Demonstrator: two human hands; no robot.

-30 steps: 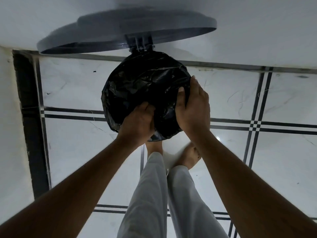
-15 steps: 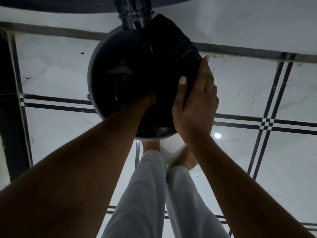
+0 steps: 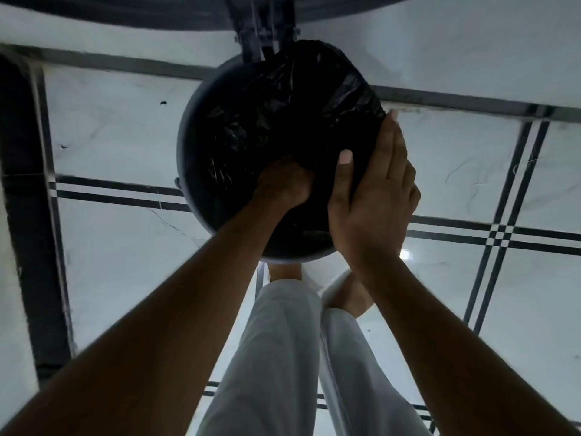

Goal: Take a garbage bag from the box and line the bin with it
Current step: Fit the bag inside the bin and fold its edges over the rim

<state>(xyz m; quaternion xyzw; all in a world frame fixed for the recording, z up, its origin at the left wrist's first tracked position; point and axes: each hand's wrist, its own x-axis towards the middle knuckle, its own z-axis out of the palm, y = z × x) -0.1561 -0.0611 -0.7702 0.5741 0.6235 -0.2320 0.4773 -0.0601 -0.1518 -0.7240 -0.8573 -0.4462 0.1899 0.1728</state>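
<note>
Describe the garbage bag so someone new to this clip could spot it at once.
On the white tiled floor stands a round grey bin, its lid raised. The garbage bag is the crinkled, glossy black plastic filling its mouth, touched by both hands.

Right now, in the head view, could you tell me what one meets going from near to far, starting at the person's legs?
White trouser legs → bare feet → bin's near rim → left hand pushing the black garbage bag into the bin → hinge → raised lid.
</note>
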